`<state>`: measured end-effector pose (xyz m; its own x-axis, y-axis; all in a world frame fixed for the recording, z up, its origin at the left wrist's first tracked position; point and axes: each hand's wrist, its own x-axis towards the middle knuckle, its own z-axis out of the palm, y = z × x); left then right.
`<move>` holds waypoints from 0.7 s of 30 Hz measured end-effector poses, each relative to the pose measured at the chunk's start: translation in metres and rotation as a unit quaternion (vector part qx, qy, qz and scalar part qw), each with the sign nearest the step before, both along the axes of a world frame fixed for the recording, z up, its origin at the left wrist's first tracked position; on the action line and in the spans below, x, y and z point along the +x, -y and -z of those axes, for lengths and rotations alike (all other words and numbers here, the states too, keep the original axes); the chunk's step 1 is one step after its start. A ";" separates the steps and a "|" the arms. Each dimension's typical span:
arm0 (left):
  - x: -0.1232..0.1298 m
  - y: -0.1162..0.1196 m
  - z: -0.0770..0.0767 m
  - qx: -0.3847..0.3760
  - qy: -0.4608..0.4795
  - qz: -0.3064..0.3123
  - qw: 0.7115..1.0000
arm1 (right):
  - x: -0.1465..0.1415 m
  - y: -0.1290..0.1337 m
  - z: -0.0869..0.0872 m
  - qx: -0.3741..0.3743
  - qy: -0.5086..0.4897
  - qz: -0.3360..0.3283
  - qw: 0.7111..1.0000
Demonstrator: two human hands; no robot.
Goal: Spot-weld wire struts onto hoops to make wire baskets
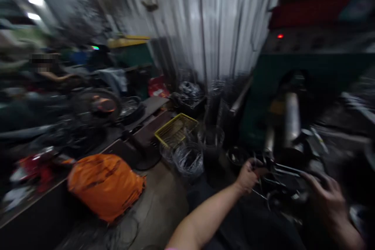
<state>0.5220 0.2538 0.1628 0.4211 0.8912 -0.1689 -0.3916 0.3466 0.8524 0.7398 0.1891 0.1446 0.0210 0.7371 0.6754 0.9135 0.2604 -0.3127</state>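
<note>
My left hand reaches in from the bottom middle, its fingers closed on a thin bent metal wire. The wire looks like part of a small frame and runs across to the right. My right hand is at the wire's other end, fingers loosely stretched and apart, with the fingertips at or touching it. Blur hides the exact contact. Behind and below the hands are dark machine parts and a shiny upright metal cylinder.
A green machine with a red light stands at right. Clear bags of wire pieces and a yellow crate are at centre. An orange sack sits at lower left. Farther left is another person.
</note>
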 end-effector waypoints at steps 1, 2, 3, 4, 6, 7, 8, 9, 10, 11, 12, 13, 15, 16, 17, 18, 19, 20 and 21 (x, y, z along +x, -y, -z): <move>-0.001 0.000 0.000 0.008 -0.001 0.005 1.000 | -0.002 0.009 -0.005 -0.009 0.008 0.036 0.999; -0.001 0.000 0.001 0.011 0.001 0.014 1.000 | -0.005 0.014 -0.011 -0.021 0.015 0.064 0.998; -0.001 -0.001 0.001 0.009 0.005 0.019 1.000 | -0.008 0.015 -0.016 -0.038 0.021 0.078 0.996; -0.001 -0.001 0.002 0.007 0.010 0.026 1.000 | -0.010 0.014 -0.022 -0.059 0.021 0.078 0.995; 0.000 -0.002 0.004 0.006 0.015 0.033 0.999 | -0.011 0.010 -0.033 -0.107 0.013 0.040 0.993; 0.000 -0.001 0.005 0.009 0.014 0.033 0.999 | -0.010 0.009 -0.037 -0.136 0.001 0.018 0.991; 0.000 0.000 0.005 0.012 0.011 0.033 0.999 | -0.009 0.009 -0.041 -0.167 -0.016 -0.001 0.986; 0.000 0.001 0.005 0.016 0.006 0.030 0.999 | -0.008 0.009 -0.045 -0.195 -0.037 -0.013 0.980; 0.000 0.001 0.005 0.019 0.002 0.027 0.999 | -0.008 0.010 -0.047 -0.218 -0.061 -0.018 0.974; 0.000 0.002 0.005 0.021 0.000 0.025 0.999 | -0.008 0.011 -0.049 -0.232 -0.086 -0.016 0.969; -0.001 0.002 0.005 0.022 0.000 0.024 0.999 | -0.009 0.011 -0.050 -0.236 -0.109 -0.009 0.966; -0.001 0.003 0.006 0.021 0.002 0.026 0.999 | -0.010 0.010 -0.050 -0.230 -0.129 0.000 0.965; -0.001 0.004 0.006 0.022 0.010 0.027 0.999 | -0.015 0.007 -0.049 -0.199 -0.160 0.021 0.967; -0.001 0.004 0.006 0.024 0.013 0.027 0.999 | -0.017 0.005 -0.048 -0.182 -0.169 0.028 0.968; -0.001 0.005 0.006 0.027 0.016 0.025 0.999 | -0.020 0.002 -0.048 -0.169 -0.173 0.032 0.970; -0.001 0.005 0.005 0.031 0.018 0.020 0.999 | -0.023 -0.001 -0.047 -0.159 -0.174 0.033 0.971; -0.001 0.006 0.004 0.033 0.019 0.014 0.999 | -0.025 -0.004 -0.047 -0.153 -0.173 0.033 0.972; -0.001 0.006 0.003 0.034 0.019 0.007 0.999 | -0.027 -0.007 -0.047 -0.148 -0.170 0.032 0.974; 0.000 0.006 0.002 0.032 0.018 0.002 0.999 | -0.029 -0.009 -0.048 -0.147 -0.167 0.030 0.975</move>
